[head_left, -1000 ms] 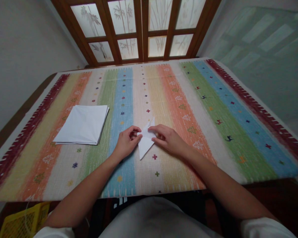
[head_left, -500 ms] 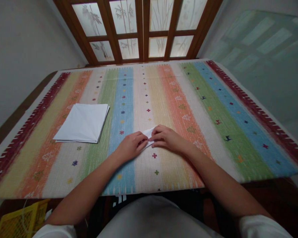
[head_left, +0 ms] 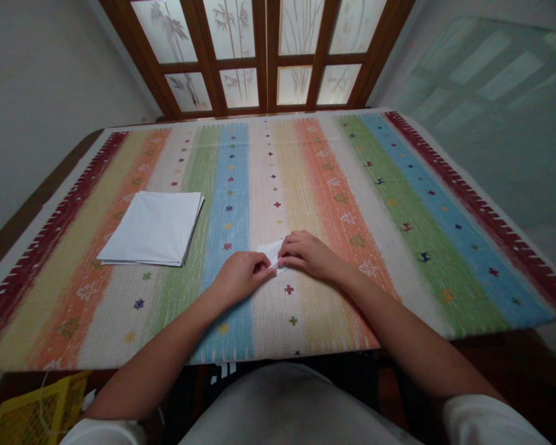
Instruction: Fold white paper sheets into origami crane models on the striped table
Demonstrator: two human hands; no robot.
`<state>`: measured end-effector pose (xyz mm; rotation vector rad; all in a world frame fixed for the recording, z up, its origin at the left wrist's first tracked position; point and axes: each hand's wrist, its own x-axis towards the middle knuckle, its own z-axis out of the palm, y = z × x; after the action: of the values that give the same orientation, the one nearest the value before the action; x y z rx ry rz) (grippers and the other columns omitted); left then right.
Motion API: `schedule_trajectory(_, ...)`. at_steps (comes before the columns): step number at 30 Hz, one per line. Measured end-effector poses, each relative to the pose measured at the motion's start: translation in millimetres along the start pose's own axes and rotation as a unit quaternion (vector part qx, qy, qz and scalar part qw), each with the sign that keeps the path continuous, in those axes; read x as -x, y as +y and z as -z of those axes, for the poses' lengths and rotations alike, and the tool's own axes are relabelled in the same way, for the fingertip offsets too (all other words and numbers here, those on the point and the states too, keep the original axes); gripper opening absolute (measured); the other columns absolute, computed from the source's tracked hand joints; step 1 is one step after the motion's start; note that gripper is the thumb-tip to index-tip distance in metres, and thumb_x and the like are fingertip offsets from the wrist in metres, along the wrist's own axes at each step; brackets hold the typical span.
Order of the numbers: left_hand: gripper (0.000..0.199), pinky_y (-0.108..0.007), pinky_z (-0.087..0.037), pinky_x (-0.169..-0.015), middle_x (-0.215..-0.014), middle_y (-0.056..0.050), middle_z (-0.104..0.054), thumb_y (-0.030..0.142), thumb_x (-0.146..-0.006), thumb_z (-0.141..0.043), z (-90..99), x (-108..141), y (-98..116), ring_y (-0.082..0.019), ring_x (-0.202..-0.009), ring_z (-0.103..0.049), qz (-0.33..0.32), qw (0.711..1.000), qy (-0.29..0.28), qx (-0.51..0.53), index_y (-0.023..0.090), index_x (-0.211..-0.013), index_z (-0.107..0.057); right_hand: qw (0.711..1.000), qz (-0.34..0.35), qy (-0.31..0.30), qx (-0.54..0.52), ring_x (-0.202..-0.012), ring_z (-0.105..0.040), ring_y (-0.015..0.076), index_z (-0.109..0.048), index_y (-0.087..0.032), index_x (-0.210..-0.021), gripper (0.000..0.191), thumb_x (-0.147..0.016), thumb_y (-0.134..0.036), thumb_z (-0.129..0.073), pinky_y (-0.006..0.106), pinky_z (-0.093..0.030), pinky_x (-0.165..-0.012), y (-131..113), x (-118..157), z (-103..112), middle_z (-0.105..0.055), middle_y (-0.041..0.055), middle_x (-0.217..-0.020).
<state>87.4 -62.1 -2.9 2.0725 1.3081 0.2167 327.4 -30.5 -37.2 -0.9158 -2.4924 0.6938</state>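
Observation:
A small folded piece of white paper (head_left: 271, 250) lies near the middle of the striped tablecloth, partly hidden by my fingers. My left hand (head_left: 243, 275) pinches its left side between thumb and curled fingers. From the right, my right hand (head_left: 308, 254) grips the same paper, its fingers bent over the top and the thumb beneath. The fingertips of both hands are close together. Left of my hands, a stack of white square paper sheets (head_left: 155, 227) rests on the cloth, touched by neither hand.
The striped tablecloth (head_left: 301, 334) covers the table before me. A yellow plastic crate (head_left: 32, 411) stands below the table's front left edge. Wooden doors with glass panes (head_left: 265, 55) rise behind the far edge, and a pale glass board (head_left: 486, 123) leans at the right.
My left hand has turned a little, its fingers curling more and its thumb extending along the paper. My right fingers have shifted slightly left, and more of the paper's upper left shows.

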Motion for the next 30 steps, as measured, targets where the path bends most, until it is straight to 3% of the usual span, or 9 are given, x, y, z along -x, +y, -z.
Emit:
schedule_trajectory(6, 0.019, -0.029, -0.034, -0.063, -0.074, -0.001, -0.071, 0.035, -0.09, -0.078, 2.7, -0.6, 3.8, -0.016, -0.066, -0.059, 0.019, 0.999, -0.014, -0.026, 0.018, -0.082, -0.073, 0.999, 0.026, -0.016, -0.041, -0.102, -0.066, 0.023, -0.082, -0.024, -0.106, 0.014, -0.098, -0.035, -0.078, 0.037, -0.041, -0.092, 6.1, 6.0, 4.4, -0.076, 0.0063, -0.104)
schedule_trajectory(13, 0.015, -0.029, -0.038, -0.066, -0.082, -0.003, -0.073, 0.03, -0.096, -0.065, 11.9, 4.6, 4.6, -0.018, -0.072, -0.063, -0.042, 0.996, -0.036, -0.067, 0.019, -0.091, -0.073, 0.999, 0.037, -0.01, -0.003, -0.099, -0.067, 0.0232, -0.082, -0.022, -0.103, 0.019, -0.105, -0.031, -0.066, 0.038, -0.042, -0.09, 0.5, 6.7, 7.2, -0.077, 0.008, -0.104)
schedule_trajectory(21, 0.013, -0.029, -0.041, -0.069, -0.091, -0.004, -0.073, 0.017, -0.093, -0.061, 11.3, 6.5, 3.6, -0.021, -0.083, -0.065, -0.107, 0.977, -0.041, -0.181, 0.019, -0.101, -0.071, 0.998, 0.058, 0.002, 0.031, -0.097, -0.067, 0.0225, -0.082, -0.024, -0.105, 0.011, -0.096, -0.025, -0.074, 0.038, -0.042, -0.09, -0.7, 8.8, 5.2, -0.077, 0.006, -0.104)
schedule_trajectory(27, 0.021, -0.03, -0.045, -0.073, -0.096, -0.004, -0.072, 0.011, -0.091, -0.058, 19.8, 8.2, -0.1, -0.02, -0.082, -0.065, -0.109, 0.978, -0.063, -0.168, 0.02, -0.103, -0.071, 0.996, 0.074, 0.011, 0.055, -0.099, -0.064, 0.0234, -0.084, -0.024, -0.104, 0.012, -0.097, -0.03, -0.077, 0.039, -0.047, -0.091, -8.4, 8.4, 5.6, -0.074, 0.0077, -0.105)
schedule_trajectory(30, 0.017, -0.033, -0.048, -0.078, -0.102, -0.007, -0.072, 0.017, -0.095, -0.059, 24.5, 8.8, -3.5, -0.023, -0.089, -0.067, -0.124, 0.978, -0.076, -0.149, 0.019, -0.106, -0.072, 0.997, 0.078, 0.004, 0.026, -0.107, -0.065, 0.0253, -0.084, -0.021, -0.104, 0.018, -0.096, -0.036, -0.079, 0.039, -0.051, -0.094, -12.5, 7.3, 5.9, -0.073, 0.0111, -0.113)
